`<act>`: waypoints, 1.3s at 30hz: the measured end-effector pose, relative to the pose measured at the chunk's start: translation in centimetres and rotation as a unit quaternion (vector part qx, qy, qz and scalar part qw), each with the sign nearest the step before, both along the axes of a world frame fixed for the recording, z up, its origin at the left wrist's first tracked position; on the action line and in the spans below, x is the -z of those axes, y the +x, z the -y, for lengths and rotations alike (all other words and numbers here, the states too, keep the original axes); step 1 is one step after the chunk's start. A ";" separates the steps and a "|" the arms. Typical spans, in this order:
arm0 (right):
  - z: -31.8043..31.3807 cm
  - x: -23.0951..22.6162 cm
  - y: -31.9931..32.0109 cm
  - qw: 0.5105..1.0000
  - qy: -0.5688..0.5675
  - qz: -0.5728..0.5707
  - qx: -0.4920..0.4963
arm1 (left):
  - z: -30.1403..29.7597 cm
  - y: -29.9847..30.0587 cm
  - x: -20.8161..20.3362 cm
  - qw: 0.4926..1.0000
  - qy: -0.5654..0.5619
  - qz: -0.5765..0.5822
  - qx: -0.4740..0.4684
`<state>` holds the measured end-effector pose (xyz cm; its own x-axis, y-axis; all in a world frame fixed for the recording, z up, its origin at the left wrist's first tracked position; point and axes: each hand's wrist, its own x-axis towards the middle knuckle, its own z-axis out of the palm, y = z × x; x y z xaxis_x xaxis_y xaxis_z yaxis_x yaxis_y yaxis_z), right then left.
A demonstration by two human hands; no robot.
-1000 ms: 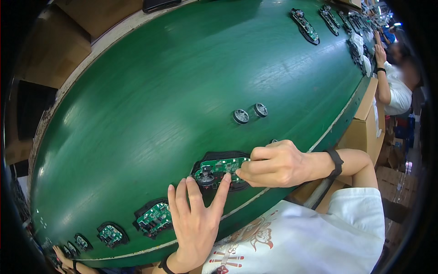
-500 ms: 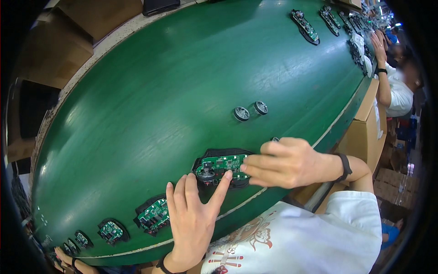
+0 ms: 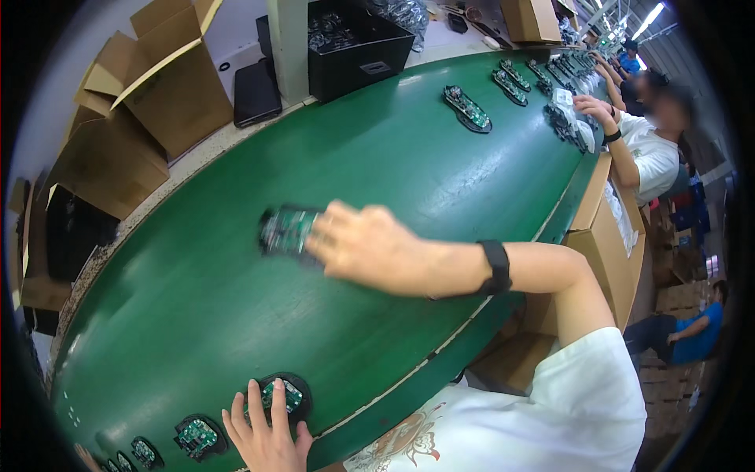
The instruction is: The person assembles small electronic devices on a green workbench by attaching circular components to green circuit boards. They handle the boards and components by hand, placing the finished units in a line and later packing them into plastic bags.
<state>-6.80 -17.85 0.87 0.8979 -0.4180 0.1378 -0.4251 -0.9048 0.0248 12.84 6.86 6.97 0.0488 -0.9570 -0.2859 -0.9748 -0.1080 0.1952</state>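
The right hand point(image 3: 358, 244) grips a likely light, stiff, fragile circuit board point(image 3: 289, 230), best held by its black rim point(image 3: 264, 241); the left hand point(image 3: 263, 433) spreads open over a nearer board point(image 3: 293, 396)

This looks like a factory assembly workshop: the long green desk point(image 3: 181, 315) carries spaced-out circuit boards point(image 3: 467, 110) in black shells, cardboard boxes point(image 3: 181, 90) stand along its left edge, co-workers point(image 3: 653, 153) line its right, beneath tube lights point(image 3: 650, 21).
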 end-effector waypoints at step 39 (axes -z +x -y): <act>-3.5 -2.0 -0.2 0.920 0.388 0.034 0.049 | 2.0 -1.5 3.9 0.972 -0.074 -0.141 0.172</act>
<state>-6.96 -14.38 2.88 0.8506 -0.4930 -0.1828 -0.4831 -0.5954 -0.6419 11.35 4.91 3.11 -0.3417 -0.9346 -0.0991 -0.8535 0.2644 0.4491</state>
